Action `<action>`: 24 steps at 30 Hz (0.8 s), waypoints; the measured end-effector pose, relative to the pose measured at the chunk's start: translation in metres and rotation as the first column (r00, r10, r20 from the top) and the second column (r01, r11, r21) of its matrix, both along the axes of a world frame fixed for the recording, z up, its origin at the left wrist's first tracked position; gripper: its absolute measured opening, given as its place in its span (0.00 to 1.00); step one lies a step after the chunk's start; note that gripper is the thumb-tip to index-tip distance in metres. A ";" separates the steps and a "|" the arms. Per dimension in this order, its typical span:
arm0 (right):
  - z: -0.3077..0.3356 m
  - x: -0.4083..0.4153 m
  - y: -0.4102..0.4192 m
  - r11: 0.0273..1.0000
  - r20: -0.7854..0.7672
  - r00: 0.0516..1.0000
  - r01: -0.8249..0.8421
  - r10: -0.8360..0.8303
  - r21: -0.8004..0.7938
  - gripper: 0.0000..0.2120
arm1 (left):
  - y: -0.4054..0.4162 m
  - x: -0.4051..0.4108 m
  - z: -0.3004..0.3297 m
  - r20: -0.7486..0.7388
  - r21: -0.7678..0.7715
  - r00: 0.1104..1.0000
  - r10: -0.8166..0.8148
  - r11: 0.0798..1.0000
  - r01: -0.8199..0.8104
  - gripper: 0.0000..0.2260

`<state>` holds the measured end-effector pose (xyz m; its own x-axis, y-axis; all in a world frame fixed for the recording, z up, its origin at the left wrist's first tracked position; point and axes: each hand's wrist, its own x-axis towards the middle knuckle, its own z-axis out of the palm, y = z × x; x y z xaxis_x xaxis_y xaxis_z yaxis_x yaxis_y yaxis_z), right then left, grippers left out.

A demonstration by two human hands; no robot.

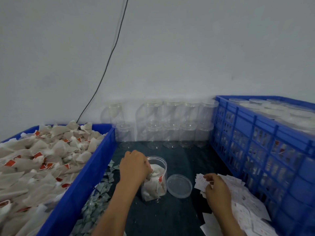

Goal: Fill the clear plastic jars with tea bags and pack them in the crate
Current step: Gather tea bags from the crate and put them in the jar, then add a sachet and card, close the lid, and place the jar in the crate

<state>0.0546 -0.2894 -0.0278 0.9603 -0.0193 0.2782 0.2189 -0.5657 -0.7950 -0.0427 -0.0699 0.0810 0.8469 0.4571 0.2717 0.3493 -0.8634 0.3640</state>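
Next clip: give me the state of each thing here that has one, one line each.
Open jar: upright, lidless, partly filled.
Lid: off, flat beside the jar.
Left hand: fingers in the jar mouth.
Right hand: pinching a paper slip.
Empty jars: stacked, lidless.
Crate: holds lidded jars.

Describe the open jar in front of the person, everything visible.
The open jar is a clear plastic cylinder with a ridged neck, standing upright on the dark mat between the two blue crates. Its mouth is uncovered; a clear round lid lies flat just to its right. It looks more than half full of white tea bags, one red tag showing at the wall. The left hand reaches into its mouth, fingers inside. The right hand is clear of it.
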 end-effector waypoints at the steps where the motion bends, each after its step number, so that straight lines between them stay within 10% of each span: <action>1: -0.001 0.000 0.001 0.997 -0.020 0.999 -0.037 0.036 -0.063 0.17 | 0.000 0.002 0.003 -0.053 0.024 0.998 0.027 0.999 -0.025 0.05; 5: -0.003 -0.001 0.002 0.940 -0.079 0.994 -0.093 0.070 -0.328 0.20 | 0.000 0.012 0.008 -0.138 0.052 0.990 0.030 0.998 -0.023 0.04; 11: 0.001 0.007 0.006 0.879 -0.104 0.994 -0.032 -0.020 -0.476 0.22 | 0.011 0.001 -0.007 0.249 -0.357 0.964 -0.090 0.917 0.178 0.10; 19: -0.003 0.009 0.007 0.902 0.003 0.999 0.031 -0.033 -0.431 0.11 | 0.011 -0.015 -0.060 0.591 -0.679 0.806 0.025 0.555 0.480 0.13; 24: -0.005 0.011 0.007 0.917 0.032 0.995 0.103 -0.099 -0.386 0.12 | 0.003 -0.017 -0.085 0.570 -0.699 0.820 -0.061 0.489 0.522 0.37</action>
